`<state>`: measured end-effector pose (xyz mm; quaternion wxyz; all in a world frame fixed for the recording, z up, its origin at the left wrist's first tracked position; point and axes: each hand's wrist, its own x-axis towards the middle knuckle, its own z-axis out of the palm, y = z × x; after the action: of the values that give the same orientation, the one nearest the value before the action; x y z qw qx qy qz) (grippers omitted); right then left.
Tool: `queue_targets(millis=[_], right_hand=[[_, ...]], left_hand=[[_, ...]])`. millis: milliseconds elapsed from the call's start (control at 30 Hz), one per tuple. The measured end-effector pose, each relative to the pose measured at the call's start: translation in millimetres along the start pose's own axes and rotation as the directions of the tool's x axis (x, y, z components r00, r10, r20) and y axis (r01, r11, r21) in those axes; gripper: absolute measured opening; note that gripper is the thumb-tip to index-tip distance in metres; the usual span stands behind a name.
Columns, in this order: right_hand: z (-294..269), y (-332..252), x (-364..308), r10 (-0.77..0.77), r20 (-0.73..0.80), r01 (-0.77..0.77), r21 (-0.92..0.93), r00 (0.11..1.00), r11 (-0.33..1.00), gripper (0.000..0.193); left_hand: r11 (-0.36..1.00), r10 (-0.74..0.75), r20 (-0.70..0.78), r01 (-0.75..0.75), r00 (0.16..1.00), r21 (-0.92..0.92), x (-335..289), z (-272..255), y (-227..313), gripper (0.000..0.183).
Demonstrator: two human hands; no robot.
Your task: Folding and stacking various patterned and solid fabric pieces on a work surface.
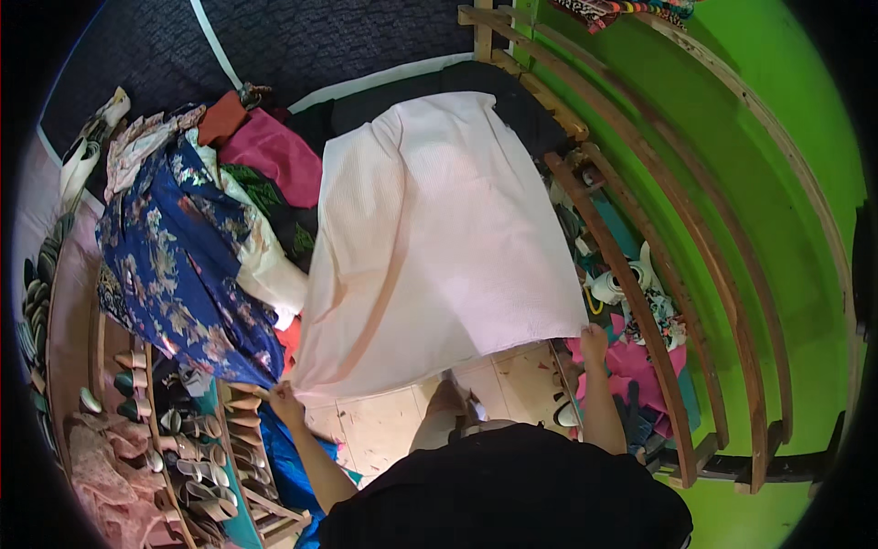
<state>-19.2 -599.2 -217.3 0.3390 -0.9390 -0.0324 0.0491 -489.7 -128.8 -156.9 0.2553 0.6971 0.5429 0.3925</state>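
A large pale pink cloth (448, 238) is spread out in front of me, its far end lying over a dark surface and its near edge hanging above the tiled floor. My left hand (285, 403) is closed on the near left corner. At the near right corner my right hand (594, 342) grips the same cloth, and the edge between them is drawn fairly straight. Long soft folds run down the cloth's left half. Close by my left hand hangs a dark blue floral fabric (183, 247), touching or nearly touching it.
Piled fabrics, including a magenta cloth (273, 157), lie at the left. Several shoes (206, 471) fill racks at lower left. Wooden rails (677, 210) curve along the green wall (814, 302) at right. Pink scraps (636, 371) lie near my right hand, above the tiled floor (375, 430).
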Motion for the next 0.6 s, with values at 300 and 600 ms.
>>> queue_targets(millis=[300, 600], right_hand=[[30.6, 9.5, -54.7, -0.063, 0.147, 0.075, -0.078, 0.987, 0.994, 0.022], [23.9, -95.4, -27.5, -0.043, 0.134, -0.070, 0.732, 0.990, 0.678, 0.015]], left_hand=[[0.796, -0.255, 0.248, 0.057, 0.935, 0.603, -141.9, -1.3, -50.4, 0.013], [0.967, 0.250, -0.003, -0.249, 0.968, -0.053, -16.8, 30.6, 98.7, 0.013]])
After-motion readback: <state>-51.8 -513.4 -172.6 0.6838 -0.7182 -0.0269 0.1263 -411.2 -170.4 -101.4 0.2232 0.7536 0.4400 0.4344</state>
